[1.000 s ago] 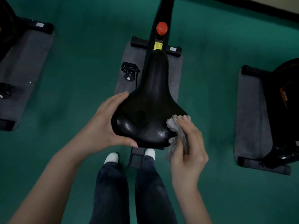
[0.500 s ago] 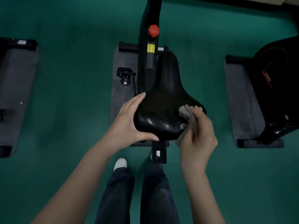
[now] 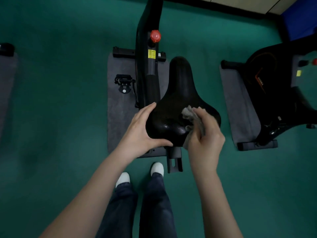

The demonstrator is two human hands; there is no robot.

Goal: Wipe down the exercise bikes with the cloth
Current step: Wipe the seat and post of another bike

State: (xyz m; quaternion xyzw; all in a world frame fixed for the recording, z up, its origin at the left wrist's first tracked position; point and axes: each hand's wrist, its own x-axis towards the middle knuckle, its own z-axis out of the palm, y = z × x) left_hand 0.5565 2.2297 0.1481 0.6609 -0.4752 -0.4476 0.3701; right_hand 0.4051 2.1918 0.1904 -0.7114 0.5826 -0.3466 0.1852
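Presently, left hand (image 3: 139, 133) clasps the black saddle (image 3: 180, 100) edge with curled fingers, while right hand (image 3: 205, 136) fingers clamp the grey cloth (image 3: 188, 113) against it.

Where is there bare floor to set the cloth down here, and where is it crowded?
Widest free patch: green floor between the left mat and the centre mat. A narrower strip runs between the saddle and the right mat. Crowded: the saddle's rear, gripped by the left hand, where the right hand holds the cloth; also around the pedal.
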